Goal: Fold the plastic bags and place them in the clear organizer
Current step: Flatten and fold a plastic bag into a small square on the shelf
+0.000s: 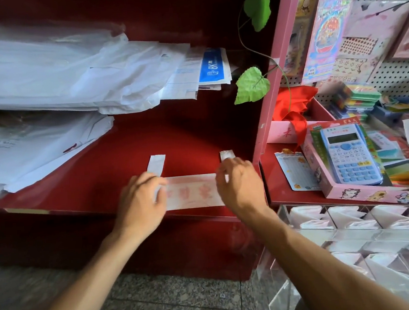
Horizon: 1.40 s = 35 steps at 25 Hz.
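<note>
While one plastic bag (193, 191), folded into a long flat strip with faint red print, lies along the front edge of the red shelf (115, 162), it is pressed down at both ends by two hands. The left hand (140, 201) is laid flat over the strip's left end, fingers spread and not curled around anything; the right hand (239, 184) is bent over the right end, its fingertips seemingly pinched on the plastic, though the grip itself is hidden. Two bag handles (156, 164) are seen sticking up beyond the hands, one at each end. One clear organizer (355, 248) is found at the lower right, below the shelf, with folded white bags visible in several of its compartments; the count cannot be made out. One stack of large flat bags (42, 70) is piled at the left of the shelf. One blue calculator (349, 154) is seen in a pink box at the right.
</note>
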Each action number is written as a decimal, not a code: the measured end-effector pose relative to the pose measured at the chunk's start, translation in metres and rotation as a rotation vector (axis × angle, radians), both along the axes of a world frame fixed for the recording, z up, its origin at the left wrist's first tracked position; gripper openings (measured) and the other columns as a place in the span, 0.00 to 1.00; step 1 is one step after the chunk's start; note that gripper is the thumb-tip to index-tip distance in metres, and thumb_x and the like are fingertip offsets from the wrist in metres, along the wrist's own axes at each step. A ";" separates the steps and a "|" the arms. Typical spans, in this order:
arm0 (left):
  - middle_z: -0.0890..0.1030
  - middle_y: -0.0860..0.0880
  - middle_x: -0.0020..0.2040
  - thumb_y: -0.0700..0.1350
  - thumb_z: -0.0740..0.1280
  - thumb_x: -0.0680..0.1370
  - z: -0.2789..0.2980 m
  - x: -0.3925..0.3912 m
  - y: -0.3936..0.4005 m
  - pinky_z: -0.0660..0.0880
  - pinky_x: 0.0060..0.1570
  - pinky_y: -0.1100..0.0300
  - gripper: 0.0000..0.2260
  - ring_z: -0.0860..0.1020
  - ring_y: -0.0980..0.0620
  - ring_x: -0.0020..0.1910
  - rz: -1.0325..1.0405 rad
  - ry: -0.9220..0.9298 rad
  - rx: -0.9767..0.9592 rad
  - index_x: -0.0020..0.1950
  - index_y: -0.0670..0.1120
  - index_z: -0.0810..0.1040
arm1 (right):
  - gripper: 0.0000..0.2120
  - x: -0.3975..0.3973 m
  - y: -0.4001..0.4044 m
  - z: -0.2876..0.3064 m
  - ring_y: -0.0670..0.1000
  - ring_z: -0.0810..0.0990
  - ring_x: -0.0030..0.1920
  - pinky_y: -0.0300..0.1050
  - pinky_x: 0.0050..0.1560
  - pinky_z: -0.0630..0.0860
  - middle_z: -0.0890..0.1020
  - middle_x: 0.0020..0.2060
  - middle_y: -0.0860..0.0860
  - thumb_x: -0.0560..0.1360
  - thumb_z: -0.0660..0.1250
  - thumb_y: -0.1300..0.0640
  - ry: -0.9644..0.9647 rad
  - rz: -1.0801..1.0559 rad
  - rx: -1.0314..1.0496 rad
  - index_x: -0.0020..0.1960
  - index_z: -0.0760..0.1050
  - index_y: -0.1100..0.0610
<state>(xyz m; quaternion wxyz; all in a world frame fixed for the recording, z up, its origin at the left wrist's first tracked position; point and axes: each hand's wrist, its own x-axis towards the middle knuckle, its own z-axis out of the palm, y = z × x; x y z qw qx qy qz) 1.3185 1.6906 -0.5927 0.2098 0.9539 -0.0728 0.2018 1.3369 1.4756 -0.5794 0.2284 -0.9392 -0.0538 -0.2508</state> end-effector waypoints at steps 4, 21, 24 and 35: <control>0.65 0.44 0.77 0.42 0.52 0.74 -0.015 0.010 -0.044 0.52 0.74 0.60 0.29 0.64 0.47 0.76 -0.248 0.239 0.041 0.76 0.40 0.66 | 0.21 0.000 0.042 -0.031 0.62 0.70 0.68 0.55 0.67 0.66 0.74 0.68 0.59 0.79 0.56 0.58 0.343 0.248 -0.244 0.70 0.69 0.62; 0.41 0.53 0.81 0.72 0.41 0.76 -0.025 0.007 0.009 0.40 0.77 0.47 0.41 0.41 0.55 0.79 0.065 0.522 0.263 0.81 0.49 0.43 | 0.45 -0.011 -0.021 -0.030 0.52 0.37 0.79 0.50 0.77 0.37 0.40 0.80 0.54 0.77 0.42 0.28 0.620 0.096 -0.376 0.80 0.38 0.58; 0.41 0.56 0.81 0.80 0.45 0.67 -0.021 -0.003 0.021 0.39 0.76 0.46 0.51 0.41 0.56 0.79 0.004 0.530 0.341 0.81 0.51 0.43 | 0.53 -0.019 -0.032 -0.028 0.52 0.41 0.80 0.50 0.77 0.39 0.43 0.80 0.53 0.69 0.42 0.21 0.586 0.149 -0.388 0.81 0.41 0.57; 0.80 0.58 0.49 0.24 0.70 0.64 -0.024 -0.013 0.059 0.75 0.46 0.53 0.25 0.76 0.46 0.43 -0.171 0.068 0.087 0.55 0.45 0.85 | 0.24 -0.026 -0.077 -0.023 0.57 0.80 0.55 0.56 0.55 0.76 0.83 0.57 0.46 0.67 0.63 0.41 0.347 0.301 -0.115 0.58 0.81 0.51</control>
